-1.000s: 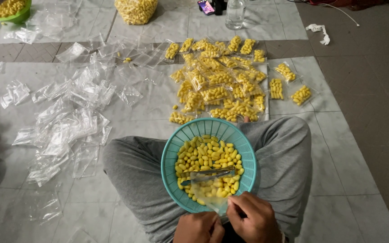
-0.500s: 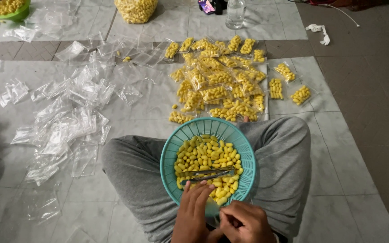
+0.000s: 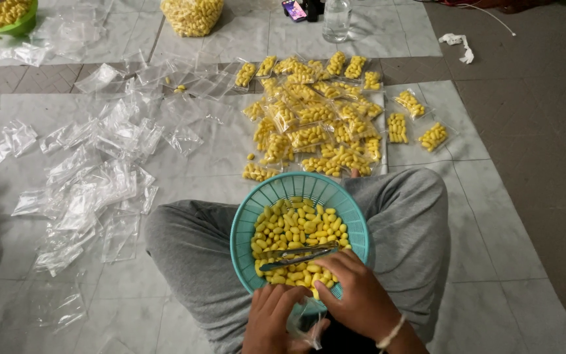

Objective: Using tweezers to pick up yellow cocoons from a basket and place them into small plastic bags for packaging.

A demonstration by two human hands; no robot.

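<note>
**Both hands closed on a small bag**

Since a moment earlier, the right hand (image 3: 355,295) had joined the left hand (image 3: 273,321), both pinching a clear bag (image 3: 304,321) at the teal basket's (image 3: 247,223) near rim; tongs (image 3: 296,254) rested on the yellow pieces (image 3: 296,226).

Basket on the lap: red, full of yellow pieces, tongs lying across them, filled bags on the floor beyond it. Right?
Not quite: the basket is teal, not red. The head view shows it on the lap, holding yellow pieces with metal tongs across them, and filled bags on the floor beyond.
</note>
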